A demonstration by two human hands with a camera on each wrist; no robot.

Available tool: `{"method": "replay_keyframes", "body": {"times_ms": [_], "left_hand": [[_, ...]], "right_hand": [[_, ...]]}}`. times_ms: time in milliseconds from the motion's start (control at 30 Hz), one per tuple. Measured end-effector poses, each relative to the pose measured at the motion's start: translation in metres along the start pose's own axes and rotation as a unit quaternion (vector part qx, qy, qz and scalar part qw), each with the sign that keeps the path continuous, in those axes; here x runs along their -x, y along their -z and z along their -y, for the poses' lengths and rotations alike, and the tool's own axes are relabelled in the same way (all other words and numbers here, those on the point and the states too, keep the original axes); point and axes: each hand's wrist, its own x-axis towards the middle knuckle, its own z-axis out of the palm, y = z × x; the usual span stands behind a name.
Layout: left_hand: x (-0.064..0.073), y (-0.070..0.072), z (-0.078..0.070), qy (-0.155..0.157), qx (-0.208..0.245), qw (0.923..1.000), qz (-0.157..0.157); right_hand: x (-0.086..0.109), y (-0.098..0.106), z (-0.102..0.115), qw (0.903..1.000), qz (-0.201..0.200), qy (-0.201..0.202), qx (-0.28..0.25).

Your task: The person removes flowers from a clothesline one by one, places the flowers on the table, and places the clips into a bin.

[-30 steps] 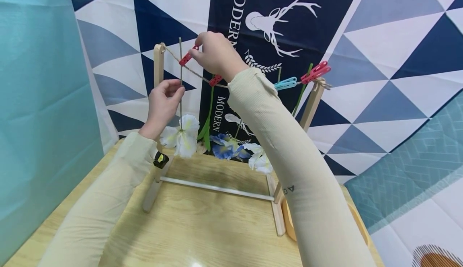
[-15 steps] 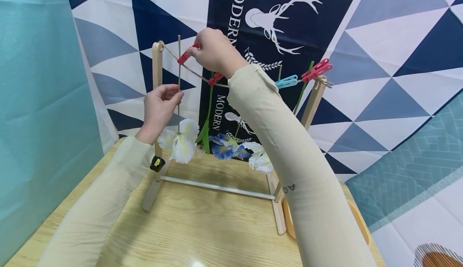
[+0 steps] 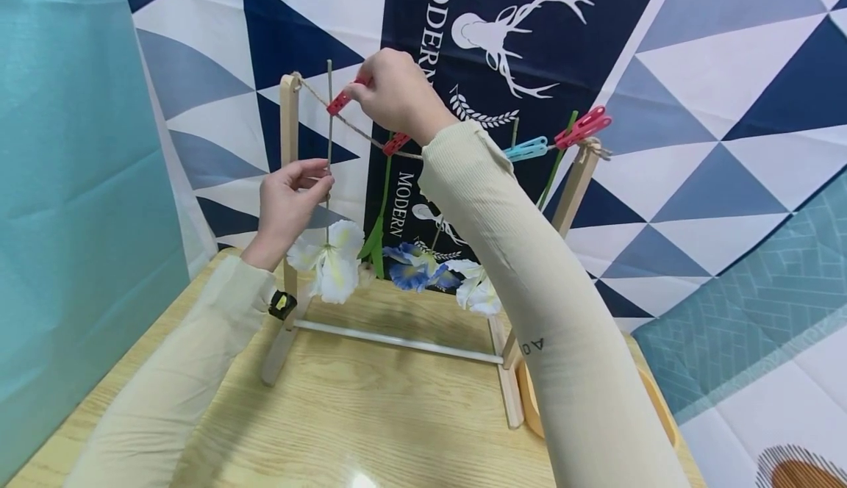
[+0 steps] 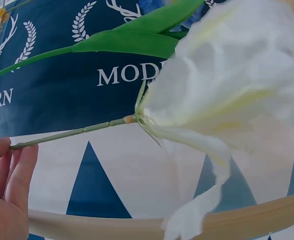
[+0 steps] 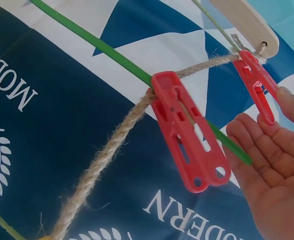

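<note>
With thumb and fingertips, my left hand [image 3: 287,198] pinches the thin stem of a white artificial flower [image 3: 334,267], whose bloom hangs downward. That stem crosses the twine rope [image 3: 357,132] close to the left post. Above, my right hand [image 3: 400,95] pinches the handle end of a red clothespin [image 5: 257,85]; the clothespin's other end is at the rope and stem. In the left wrist view, the fingertips hold the stem [image 4: 81,131] some way from the petals. Beside it, another red clothespin [image 5: 189,132] grips a green stem on the rope.
A wooden stand [image 3: 289,117] carries the rope over the table [image 3: 384,414]. Blue [image 3: 413,267] and white flowers hang farther along, with a light-blue clothespin [image 3: 526,150] and a red clothespin [image 3: 582,128] towards the right post. An orange container [image 3: 655,403] sits behind the right sleeve.
My left hand has shifted slightly down and left along with the stem, and the white bloom hangs a little lower and has turned. My right hand stays on the red clothespin.
</note>
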Motion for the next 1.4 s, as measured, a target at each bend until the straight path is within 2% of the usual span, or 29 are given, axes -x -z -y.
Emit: {"method": "replay_keyframes", "body": {"times_ms": [133,300,567,733,833,900,933,1033,1133,1233,1333,1400], "left_hand": [[0.001,0.003,-0.004,-0.008,-0.003,1.0000,0.003],[0.005,0.010,-0.010,-0.021,-0.017,0.9996,0.002],[0.006,0.022,-0.017,-0.070,-0.052,0.9961,0.013],[0.010,0.030,-0.023,-0.081,-0.075,0.9928,0.047],[0.014,0.038,-0.029,-0.078,-0.089,0.9877,0.102],[0.017,0.044,-0.031,-0.076,-0.108,0.9791,0.155],[0.019,0.047,-0.033,-0.074,-0.119,0.9722,0.187],[0.026,0.052,-0.034,-0.066,-0.138,0.9442,0.291],[0.032,0.054,-0.034,-0.046,-0.143,0.9140,0.377],[0.040,0.052,-0.032,-0.015,-0.141,0.8897,0.434],[0.049,0.046,-0.025,-0.001,-0.143,0.8692,0.473],[0.057,0.039,-0.018,-0.001,-0.140,0.8572,0.496]], "right_hand": [[0.001,0.004,-0.001,0.9995,-0.028,0.006,-0.011],[0.005,0.013,-0.004,0.9961,-0.068,0.002,-0.056],[0.018,0.026,-0.020,0.9827,-0.129,-0.022,-0.131],[0.035,0.041,-0.034,0.9676,-0.172,-0.015,-0.184],[0.052,0.049,-0.042,0.9534,-0.209,0.003,-0.218],[0.066,0.053,-0.047,0.9441,-0.228,0.003,-0.238],[0.074,0.056,-0.050,0.9392,-0.237,0.003,-0.248],[0.101,0.061,-0.059,0.9270,-0.249,-0.014,-0.280],[0.132,0.063,-0.071,0.9232,-0.260,-0.027,-0.282],[0.162,0.063,-0.086,0.9263,-0.261,-0.045,-0.268],[0.191,0.060,-0.103,0.9283,-0.248,-0.076,-0.266],[0.211,0.057,-0.117,0.9303,-0.232,-0.104,-0.265]]}}
